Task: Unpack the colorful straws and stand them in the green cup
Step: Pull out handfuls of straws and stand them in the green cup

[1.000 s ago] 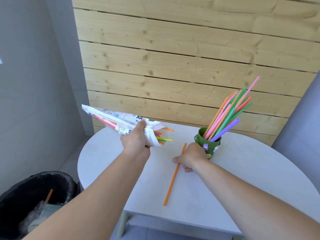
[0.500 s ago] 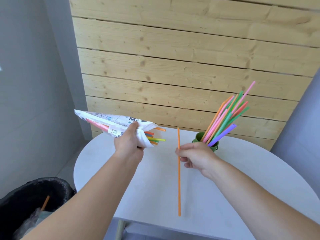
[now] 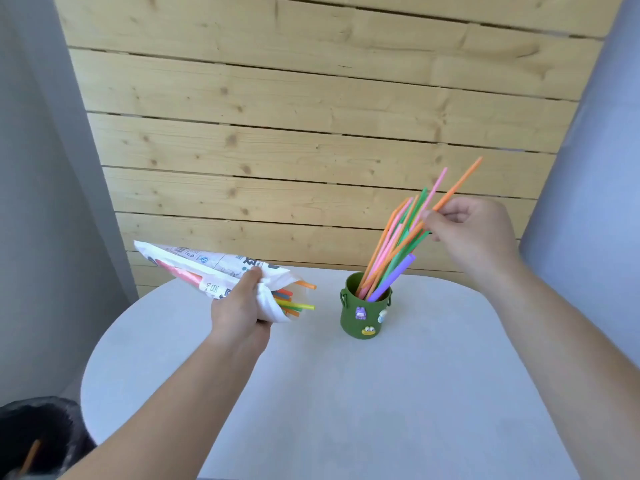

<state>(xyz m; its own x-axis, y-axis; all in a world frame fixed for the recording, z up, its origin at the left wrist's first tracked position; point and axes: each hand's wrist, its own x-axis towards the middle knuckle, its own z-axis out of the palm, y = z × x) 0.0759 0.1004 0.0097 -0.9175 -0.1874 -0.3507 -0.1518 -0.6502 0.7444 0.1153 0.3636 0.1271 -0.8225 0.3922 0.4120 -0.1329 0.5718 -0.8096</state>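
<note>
A green cup (image 3: 363,318) with small stickers stands on the white table (image 3: 346,393), holding several straws (image 3: 391,251) in pink, orange, green and purple that lean to the right. My right hand (image 3: 471,233) is above and right of the cup, pinching an orange straw (image 3: 460,181) whose lower part runs down among the others toward the cup. My left hand (image 3: 242,306) grips a white printed straw package (image 3: 207,271) above the table's left side. Several straw ends (image 3: 294,303) stick out of its open end, pointing at the cup.
A wooden plank wall (image 3: 311,133) rises right behind the table. A black-lined bin (image 3: 38,438) sits on the floor at the lower left with an orange straw in it. Grey walls flank both sides.
My right hand picked the orange straw up off the table, lifted it and carried it to the right above the cup, tilting it in among the standing straws. My left hand kept holding the package.
</note>
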